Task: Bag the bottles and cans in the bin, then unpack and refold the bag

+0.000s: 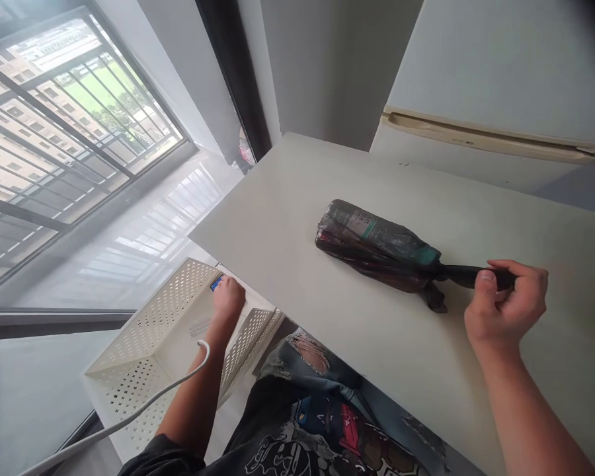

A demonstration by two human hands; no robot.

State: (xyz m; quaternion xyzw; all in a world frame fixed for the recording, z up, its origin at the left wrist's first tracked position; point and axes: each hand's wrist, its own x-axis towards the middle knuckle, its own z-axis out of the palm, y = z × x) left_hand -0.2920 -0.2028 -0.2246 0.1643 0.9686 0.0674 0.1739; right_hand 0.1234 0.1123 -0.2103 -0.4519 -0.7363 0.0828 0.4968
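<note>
On the white table [287,264] lies a dark, see-through plastic bag [377,248] wrapped tightly around packaged items. A pale label and a green part show through the plastic. The bag's twisted neck reaches to the right, where my right hand [508,297] grips its end between thumb and fingers. A short knotted tail of plastic hangs beside the neck. My left hand [229,297] is down inside a cream perforated basket [171,307], its fingers closed at a small blue, dark-edged item [217,283]. The hand partly covers that item, so its kind is unclear.
A white cable [129,418] crosses over the basket and my left forearm. Beyond the table's far edge stands a white refrigerator [451,73] with a beige handle strip. A barred window [79,112] is at the left above a glossy floor.
</note>
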